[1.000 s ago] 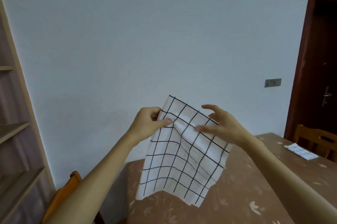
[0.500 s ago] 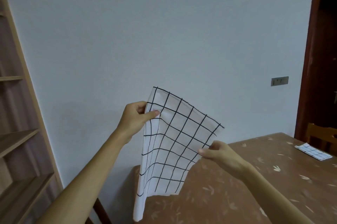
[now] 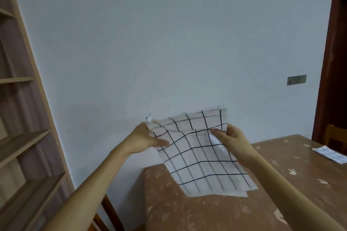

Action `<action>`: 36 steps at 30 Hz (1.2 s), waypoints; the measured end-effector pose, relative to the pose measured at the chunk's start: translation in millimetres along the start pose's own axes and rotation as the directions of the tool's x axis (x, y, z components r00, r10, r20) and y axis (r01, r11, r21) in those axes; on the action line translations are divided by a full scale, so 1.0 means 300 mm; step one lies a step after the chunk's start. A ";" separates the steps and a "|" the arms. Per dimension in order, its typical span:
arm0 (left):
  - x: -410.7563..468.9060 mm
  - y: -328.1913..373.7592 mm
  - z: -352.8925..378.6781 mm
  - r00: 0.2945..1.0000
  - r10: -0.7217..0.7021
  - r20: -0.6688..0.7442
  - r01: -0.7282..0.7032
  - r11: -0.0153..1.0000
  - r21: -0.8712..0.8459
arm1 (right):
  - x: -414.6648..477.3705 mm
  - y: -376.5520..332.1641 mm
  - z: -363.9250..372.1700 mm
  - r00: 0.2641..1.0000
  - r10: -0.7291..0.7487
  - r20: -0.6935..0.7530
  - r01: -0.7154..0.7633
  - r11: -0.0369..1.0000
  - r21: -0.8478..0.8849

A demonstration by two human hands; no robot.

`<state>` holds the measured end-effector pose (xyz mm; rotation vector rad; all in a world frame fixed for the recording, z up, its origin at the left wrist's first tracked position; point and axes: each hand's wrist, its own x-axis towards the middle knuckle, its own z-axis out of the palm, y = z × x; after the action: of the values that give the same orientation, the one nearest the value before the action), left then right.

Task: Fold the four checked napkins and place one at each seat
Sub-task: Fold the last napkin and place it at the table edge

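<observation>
A white napkin with a black check (image 3: 199, 155) hangs in the air above the near-left corner of the table. My left hand (image 3: 148, 137) pinches its upper left edge, thumb on the front of the cloth. Over at the upper right edge my right hand (image 3: 230, 139) pinches it too. The napkin's top is doubled over and its lower part droops toward the brown tablecloth (image 3: 216, 212). A second checked napkin (image 3: 331, 153), folded flat, lies at the table's far right edge.
A wooden shelf unit (image 3: 24, 136) stands along the left wall. One wooden chair (image 3: 336, 136) is at the right by a dark door (image 3: 334, 61), and part of another chair (image 3: 105, 217) shows below the table's left corner.
Both hands dropped lower and spread apart. My right hand went from the napkin's lower edge up to its top right, and the cloth now spreads wide instead of hanging in a long strip.
</observation>
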<state>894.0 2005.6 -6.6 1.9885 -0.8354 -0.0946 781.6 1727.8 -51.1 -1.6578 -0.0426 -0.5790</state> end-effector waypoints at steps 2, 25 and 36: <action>0.012 -0.054 0.028 0.997 -0.067 -0.050 0.070 0.996 0.056 | 0.011 0.000 -0.018 1.000 0.003 0.001 -0.003 1.000 -0.022; 0.027 0.007 -0.025 0.954 0.134 -0.269 -0.169 0.979 -0.111 | 0.058 -0.033 -0.122 0.997 -0.035 0.072 0.051 0.971 -0.234; -0.007 0.016 -0.100 0.949 0.168 -0.266 -0.233 0.943 -0.237 | 0.078 -0.104 -0.103 0.971 -0.220 0.092 0.229 0.969 -0.095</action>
<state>901.4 2027.5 13.1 1.6147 -0.8158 0.1476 780.4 1697.6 -11.6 -1.7917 -0.2660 -0.6948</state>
